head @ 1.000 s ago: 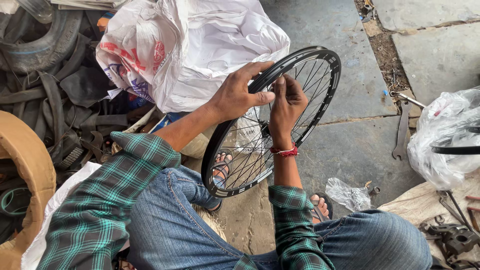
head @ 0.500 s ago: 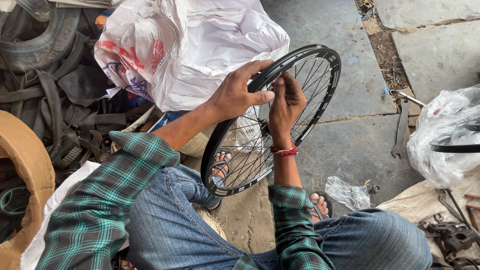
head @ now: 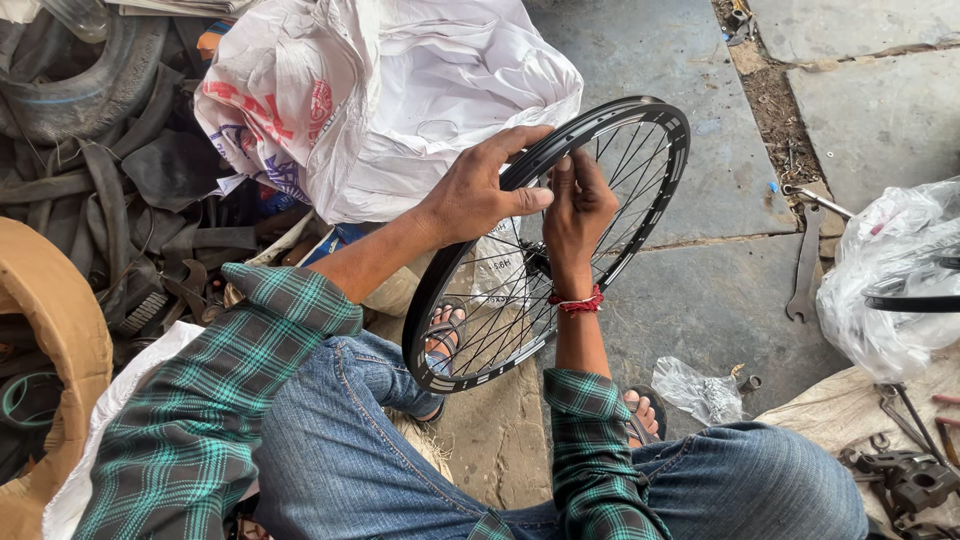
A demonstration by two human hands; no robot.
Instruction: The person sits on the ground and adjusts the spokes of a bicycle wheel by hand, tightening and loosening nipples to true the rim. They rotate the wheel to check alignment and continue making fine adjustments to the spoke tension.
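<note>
A black bicycle wheel rim [head: 655, 190] with thin spokes stands tilted on edge between my knees. My left hand [head: 480, 190] grips the rim at its upper left edge, thumb pressed along the inside. My right hand [head: 578, 205], with a red thread around the wrist, reaches through the spokes and pinches something small near the rim; what it pinches is too small to tell. The hub [head: 535, 262] sits just below my right hand. Both arms wear a green plaid shirt.
A big white plastic sack [head: 400, 100] lies behind the wheel. Old tyres and black inner tubes [head: 100, 150] pile at the left. A spanner [head: 805, 270] lies on the stone floor at right, near a clear bag [head: 890, 280] and a small crumpled packet [head: 700, 390]. Metal tools [head: 905, 475] rest at lower right.
The wheel has shifted very slightly. Both hands stay on the rim, with the right fingers working at the same spot.
</note>
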